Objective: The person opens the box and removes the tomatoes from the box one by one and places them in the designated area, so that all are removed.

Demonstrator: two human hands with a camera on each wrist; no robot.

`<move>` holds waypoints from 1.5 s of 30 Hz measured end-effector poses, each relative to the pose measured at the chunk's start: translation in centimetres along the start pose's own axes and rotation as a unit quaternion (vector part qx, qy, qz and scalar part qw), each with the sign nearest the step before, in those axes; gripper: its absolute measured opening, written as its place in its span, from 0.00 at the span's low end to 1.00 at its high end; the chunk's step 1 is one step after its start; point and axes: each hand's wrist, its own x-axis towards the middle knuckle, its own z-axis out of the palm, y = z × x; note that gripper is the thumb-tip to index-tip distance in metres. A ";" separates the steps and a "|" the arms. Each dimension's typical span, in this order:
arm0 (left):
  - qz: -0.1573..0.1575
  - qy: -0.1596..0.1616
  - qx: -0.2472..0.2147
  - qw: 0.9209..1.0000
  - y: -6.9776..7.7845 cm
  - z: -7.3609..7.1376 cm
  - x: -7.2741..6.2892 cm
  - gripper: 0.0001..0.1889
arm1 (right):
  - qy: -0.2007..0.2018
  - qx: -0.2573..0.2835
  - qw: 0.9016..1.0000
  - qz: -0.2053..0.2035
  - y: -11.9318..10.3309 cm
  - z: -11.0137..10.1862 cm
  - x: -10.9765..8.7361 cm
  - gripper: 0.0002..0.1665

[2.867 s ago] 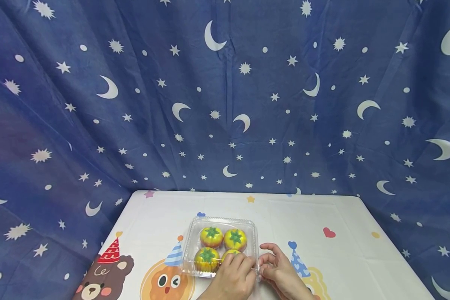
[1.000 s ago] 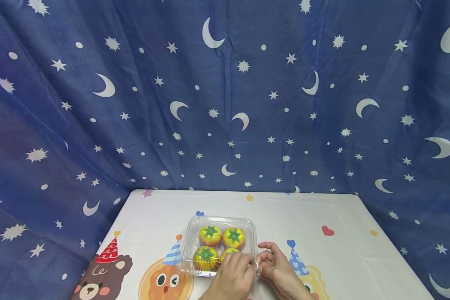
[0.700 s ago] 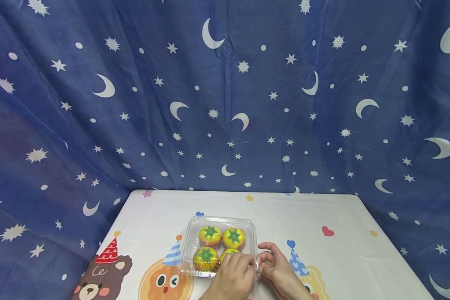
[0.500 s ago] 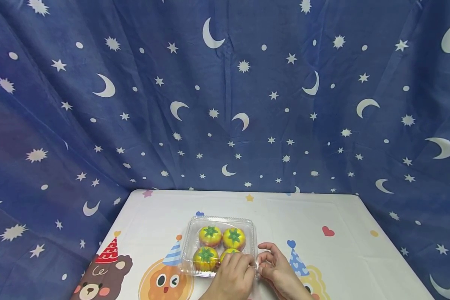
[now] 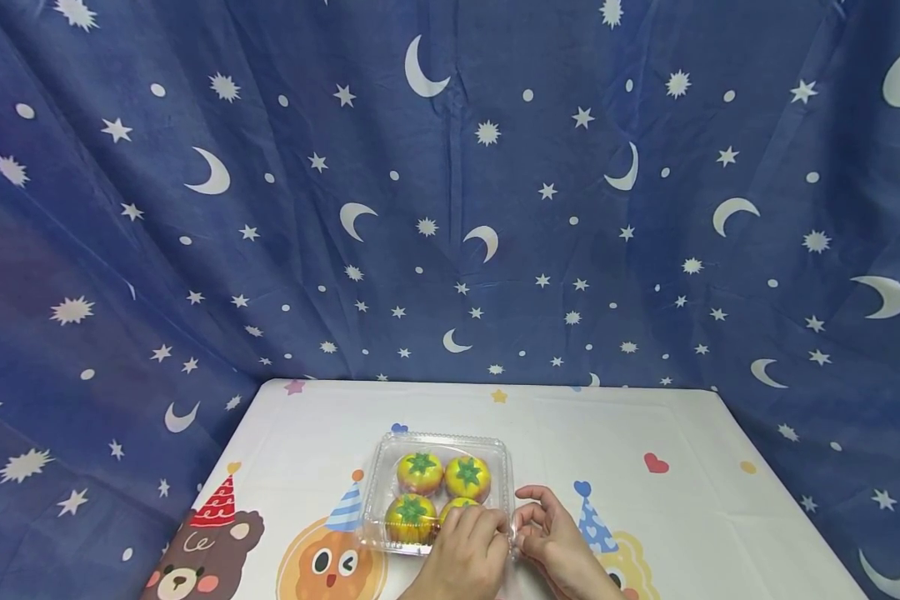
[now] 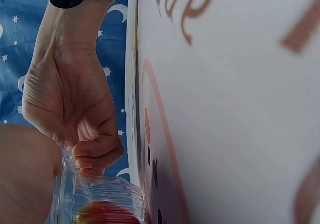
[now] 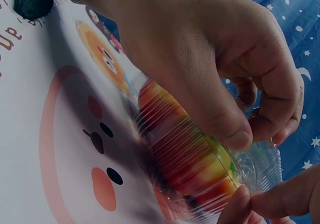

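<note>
A clear plastic clamshell box [image 5: 375, 500] lies closed on the table near its front. Inside sit several round yellow fruits [image 5: 468, 477] with green star-shaped leaf tops and reddish sides; they look like imitation persimmons or tomatoes. My left hand [image 5: 467, 552] reaches over the front right corner of the box, its thumb and curled fingers gripping the rim, and partly covers one fruit. At the right edge, my right hand [image 5: 558, 543] pinches the plastic lip between thumb and forefinger. The right wrist view shows the left hand [image 7: 200, 58] and the right fingertips [image 7: 280, 199] close together on the edge.
The table [image 5: 690, 517] wears a white cloth printed with a bear, cartoon faces, hearts and stars. Behind and beside it hangs a blue curtain [image 5: 525, 250] with white moons and stars. Dark wrist cameras show on both wrists in the wrist views.
The head view has shifted slightly since the earliest frame. Both hands keep nearly the same places on the box, with only tiny finger movements; the box stays closed.
</note>
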 end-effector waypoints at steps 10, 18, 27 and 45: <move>-0.005 0.006 -0.005 1.000 0.1 0.0 0.0 0.17 | 0.013 0.001 1.000 -0.013 0.1 0.4 0.0 0.43; -0.005 -0.005 -0.013 1.000 0.0 -0.1 -0.1 0.17 | 0.015 0.000 1.000 -0.006 0.1 0.1 -0.1 0.45; -0.002 -0.059 -0.032 0.998 -0.3 -1.1 0.1 0.10 | -0.020 0.018 0.999 0.034 -0.1 -0.9 -0.3 0.49; 0.034 -0.058 -0.008 0.998 -0.6 -0.8 0.0 0.07 | -0.035 0.024 0.999 0.022 0.3 -0.6 -0.3 0.46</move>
